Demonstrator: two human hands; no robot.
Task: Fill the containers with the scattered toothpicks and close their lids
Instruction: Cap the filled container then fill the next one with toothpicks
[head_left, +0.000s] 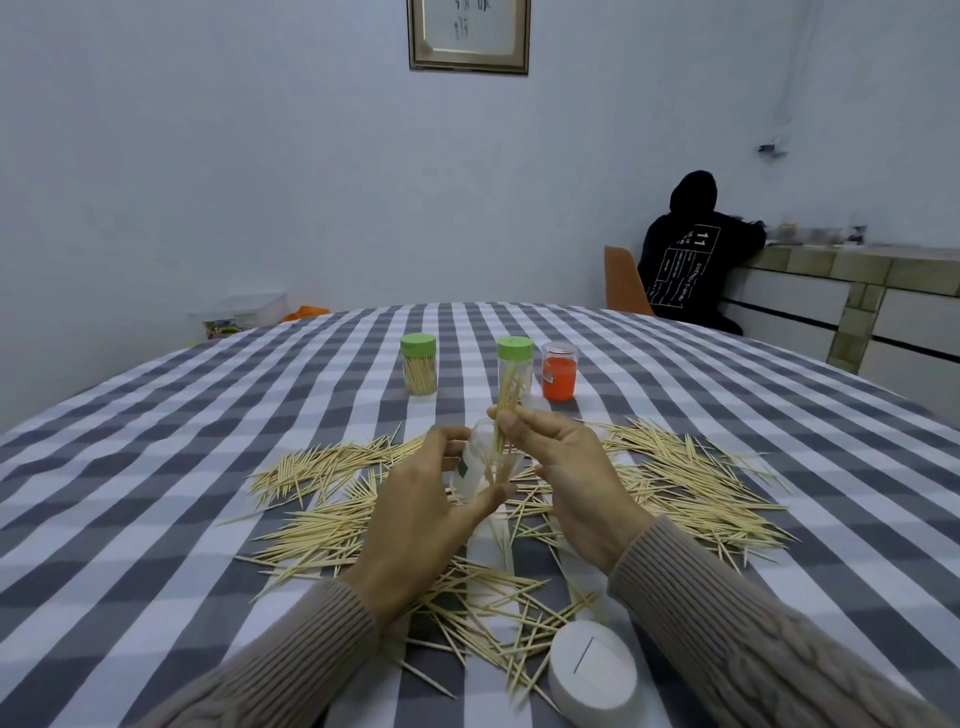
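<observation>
Hundreds of scattered toothpicks (675, 483) lie across the checked tablecloth (156, 467), spread to the left, right and near side of the clear container (475, 467) that is held up over the middle of the heap. Beyond the clear container stand three more: a green-lidded jar (418, 366) packed full, a second green-lidded jar (515, 364) partly hidden behind the raised bundle, and an orange-lidded jar (559, 371) just to its right. Nearer than the clear container, at the table's front edge, a white lid (592, 670) rests flat on the cloth among stray picks.

To do this step well, I judge the picks should be squared into one parallel bundle, points down, and lowered straight into the mouth while the container is tipped towards them; stragglers that splay would catch the rim.

Left hand (421, 504) wraps the clear container from the left, thumb across its near side, tilting it slightly. Right hand (566, 467) pinches a bundle of toothpicks (506, 410) between thumb and fingertips, their lower ends already inside the container, wrist raised just right of it.
</observation>
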